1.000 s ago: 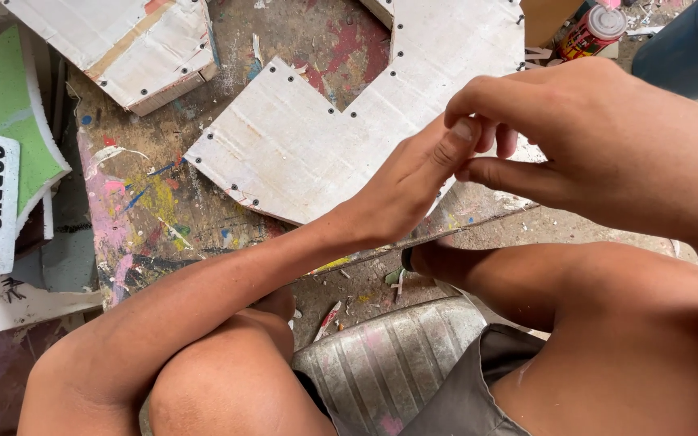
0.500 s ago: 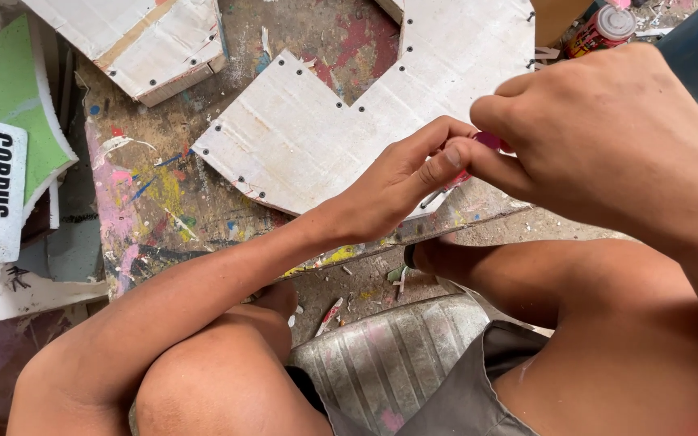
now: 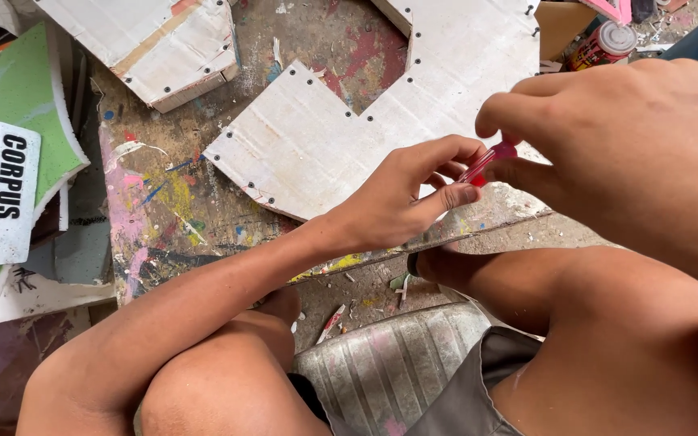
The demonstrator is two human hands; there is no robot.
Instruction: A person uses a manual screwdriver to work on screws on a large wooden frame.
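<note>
Hands apart now — right hand (image 3: 632, 153) pinching red tool (image 3: 485, 165), left hand (image 3: 401, 198) touching.

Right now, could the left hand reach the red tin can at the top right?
Probably not easily: the left hand pinches the small red plastic piece, and the right hand lies between it and the red tin can.

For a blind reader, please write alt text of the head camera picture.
Two bare hands meet over a paint-stained board: the left hand and the right hand pinch a small red translucent object between their fingers. Beneath lies a white angular cardboard shape studded with dark tacks; the person's bare knees show below.
</note>
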